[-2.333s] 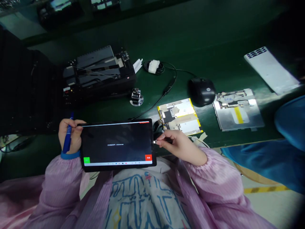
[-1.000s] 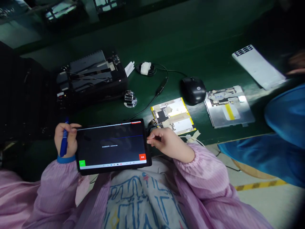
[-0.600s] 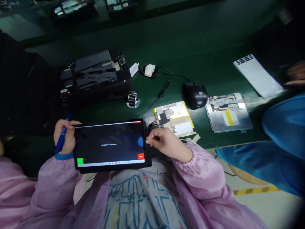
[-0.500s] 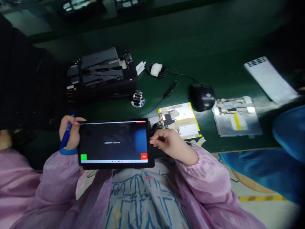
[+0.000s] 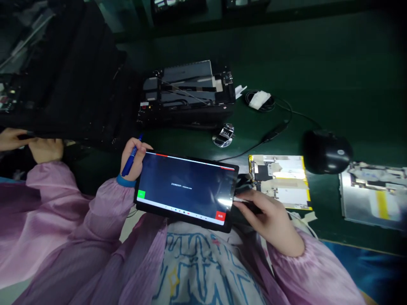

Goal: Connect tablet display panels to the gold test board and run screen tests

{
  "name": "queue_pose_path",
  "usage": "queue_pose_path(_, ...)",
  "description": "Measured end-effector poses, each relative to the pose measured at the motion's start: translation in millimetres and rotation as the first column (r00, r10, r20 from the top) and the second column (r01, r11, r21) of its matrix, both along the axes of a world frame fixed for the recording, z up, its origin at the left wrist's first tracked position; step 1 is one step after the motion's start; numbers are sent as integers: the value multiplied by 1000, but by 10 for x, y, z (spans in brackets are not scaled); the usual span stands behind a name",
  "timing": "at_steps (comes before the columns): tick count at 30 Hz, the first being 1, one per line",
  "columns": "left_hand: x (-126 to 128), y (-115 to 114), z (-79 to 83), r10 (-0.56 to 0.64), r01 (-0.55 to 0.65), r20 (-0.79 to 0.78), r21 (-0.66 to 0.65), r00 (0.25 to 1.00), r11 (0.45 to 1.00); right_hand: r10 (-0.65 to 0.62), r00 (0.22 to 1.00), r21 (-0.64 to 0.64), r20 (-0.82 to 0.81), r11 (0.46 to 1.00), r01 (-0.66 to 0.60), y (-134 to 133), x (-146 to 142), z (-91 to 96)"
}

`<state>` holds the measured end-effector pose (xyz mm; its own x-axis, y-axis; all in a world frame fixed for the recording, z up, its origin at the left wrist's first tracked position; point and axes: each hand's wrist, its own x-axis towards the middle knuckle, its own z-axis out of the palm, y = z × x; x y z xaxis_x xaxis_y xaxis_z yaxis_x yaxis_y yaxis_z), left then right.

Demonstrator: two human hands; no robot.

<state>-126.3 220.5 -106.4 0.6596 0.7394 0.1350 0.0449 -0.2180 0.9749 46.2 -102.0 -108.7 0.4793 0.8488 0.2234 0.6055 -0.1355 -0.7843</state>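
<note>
Left hand [image 5: 137, 163] fingers grip one tablet [image 5: 187, 184], one blue pen [image 5: 130, 162]; right hand [image 5: 275, 218] fingers pinch one small white piece [image 5: 240, 199]. Bench [image 5: 356, 93]: one mouse [image 5: 329, 152], one counter [image 5: 225, 134].

Four hands visible from where I stand: one person's left hand [image 5: 137, 165] and right hand [image 5: 273, 216], plus two co-worker's hands [image 5: 47, 149]. One tablet [image 5: 184, 182], one blue pen [image 5: 129, 162], one white plug [image 5: 241, 199], one blue wristband [image 5: 126, 181], one mouse [image 5: 327, 151], one metal counter [image 5: 224, 134], one coiled cable [image 5: 269, 103]. Two flat panels: one yellow-edged panel [image 5: 288, 199], one silver panel [image 5: 359, 205]. Stacked black units [image 5: 190, 101]: several, too dark to count.
</note>
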Motion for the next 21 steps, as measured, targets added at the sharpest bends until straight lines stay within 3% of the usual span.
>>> queue_pose_path(3, 20, -25, 29, -9, 10, 3, -19, 1000, 1000, 1, 995, 72, 100, 997, -9, -3, -23, -55)
queue_pose_path(6, 31, -26, 33, -20, 20, -2, -18, 1000, 1000, 14, 988, 63, 151, 998, -24, -24, -29, -109)
queue_pose_path(16, 10, 61, 1, -1, 5, -62, 59, 998, 998, 65, 984, 91, 166, 993, -81, -48, 30, -136)
queue_pose_path(21, 12, 81, -12, -10, 10, -19, 16, 1000, 1000, -24, 989, 73, 149, 997, 13, -157, 99, -87)
